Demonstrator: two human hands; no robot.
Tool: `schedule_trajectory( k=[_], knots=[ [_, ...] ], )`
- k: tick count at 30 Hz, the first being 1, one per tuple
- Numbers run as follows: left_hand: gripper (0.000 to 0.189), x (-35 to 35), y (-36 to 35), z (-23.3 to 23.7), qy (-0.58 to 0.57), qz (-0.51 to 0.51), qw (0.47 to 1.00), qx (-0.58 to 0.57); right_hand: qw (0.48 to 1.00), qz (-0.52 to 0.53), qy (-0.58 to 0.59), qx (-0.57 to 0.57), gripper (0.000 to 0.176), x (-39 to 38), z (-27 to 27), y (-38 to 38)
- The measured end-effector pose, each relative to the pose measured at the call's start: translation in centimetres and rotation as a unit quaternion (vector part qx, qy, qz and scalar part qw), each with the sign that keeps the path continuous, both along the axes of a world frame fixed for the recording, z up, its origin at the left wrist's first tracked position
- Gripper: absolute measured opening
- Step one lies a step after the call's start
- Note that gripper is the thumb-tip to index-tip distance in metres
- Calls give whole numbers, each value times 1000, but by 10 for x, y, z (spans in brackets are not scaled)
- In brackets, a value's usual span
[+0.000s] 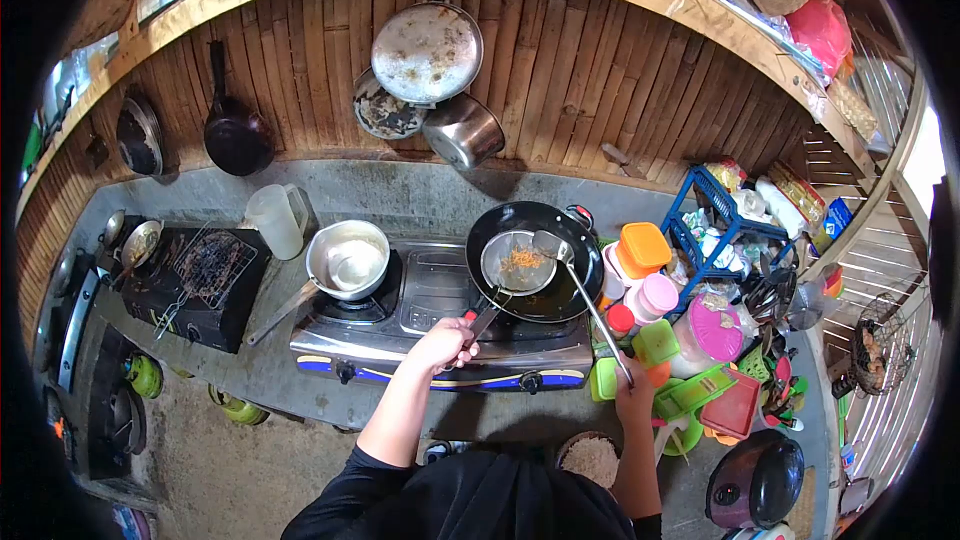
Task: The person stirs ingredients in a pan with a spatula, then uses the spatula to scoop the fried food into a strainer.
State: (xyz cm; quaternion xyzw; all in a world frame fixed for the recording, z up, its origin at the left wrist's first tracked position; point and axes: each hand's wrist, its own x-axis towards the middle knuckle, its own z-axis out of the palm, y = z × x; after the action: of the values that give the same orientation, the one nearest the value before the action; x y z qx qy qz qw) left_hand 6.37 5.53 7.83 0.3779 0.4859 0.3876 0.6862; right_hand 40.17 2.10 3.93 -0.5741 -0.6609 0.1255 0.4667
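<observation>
A black wok (520, 312) sits on the right burner of the gas stove (430, 285). Over the wok is a round wire strainer (495, 265) with small orange-brown bits (523, 259) in it. My left hand (447, 345) is closed around the strainer's handle at the wok's near left side; a red grip shows by its fingers. In my right hand (632, 380), at the right of the stove, is the long handle of a metal spatula (590, 305). The spatula's head rests at the strainer's right rim, close to the orange-brown bits.
A saucepan (348, 245) stands on the left burner, its wooden handle pointing toward me. Further left are a plastic jug (276, 222) and a wire grill rack (212, 265). Plastic tubs (643, 248) and a blue rack (725, 225) crowd the right side, with a rice cooker (757, 480) nearer.
</observation>
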Motion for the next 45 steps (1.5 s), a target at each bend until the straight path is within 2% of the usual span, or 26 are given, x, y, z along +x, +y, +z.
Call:
schedule_trajectory(
  k=[4,6,7,9,10,12,13,15,16,18,22,24,26,31,33,36,41,45],
  knots=[
    [10,-4,1,-2,1,-1,1000,-5,998,15,-54,29,20,11,-7,18],
    [10,-8,2,-2,-1,2,1000,-4,993,24,110,-35,20,13,-9,28],
    [10,-10,2,0,-14,3,1000,1,993,26,110,-35,20,15,-5,33],
    [10,-14,2,3,-26,4,1000,5,969,17,168,-181,19,19,8,48],
    [10,-17,4,6,-10,3,1000,10,969,18,168,-181,19,22,9,58],
    [11,-21,6,9,1,8,1000,14,977,35,88,-193,19,24,6,83],
    [11,-23,8,10,2,10,1000,14,976,37,88,-194,19,22,6,91],
    [13,-28,12,10,-1,10,1000,20,992,-8,-88,-84,20,16,7,108],
    [16,-31,16,6,4,2,1000,28,993,-6,-87,-85,20,14,7,114],
    [16,-34,18,8,1,0,1000,26,985,-15,-160,-67,18,10,6,124],
    [18,-37,21,13,5,-13,1000,28,987,19,-118,-107,16,8,9,126],
    [19,-38,22,15,6,-20,999,29,979,36,-88,-178,19,6,17,120],
    [19,-38,24,13,6,-26,999,32,979,46,-89,-178,21,15,1,125],
    [21,-36,28,11,6,-27,999,34,968,101,-111,-199,24,13,11,121],
    [22,-35,28,12,3,-30,999,31,949,135,-28,-282,24,12,11,121],
    [23,-35,30,8,-3,-32,999,29,935,157,-33,-317,23,9,24,116],
    [23,-34,29,7,-8,-32,999,26,907,171,-23,-384,22,-12,84,108],
    [22,-33,29,5,-8,-36,999,30,873,203,-26,-442,20,2,77,136]
  ],
)
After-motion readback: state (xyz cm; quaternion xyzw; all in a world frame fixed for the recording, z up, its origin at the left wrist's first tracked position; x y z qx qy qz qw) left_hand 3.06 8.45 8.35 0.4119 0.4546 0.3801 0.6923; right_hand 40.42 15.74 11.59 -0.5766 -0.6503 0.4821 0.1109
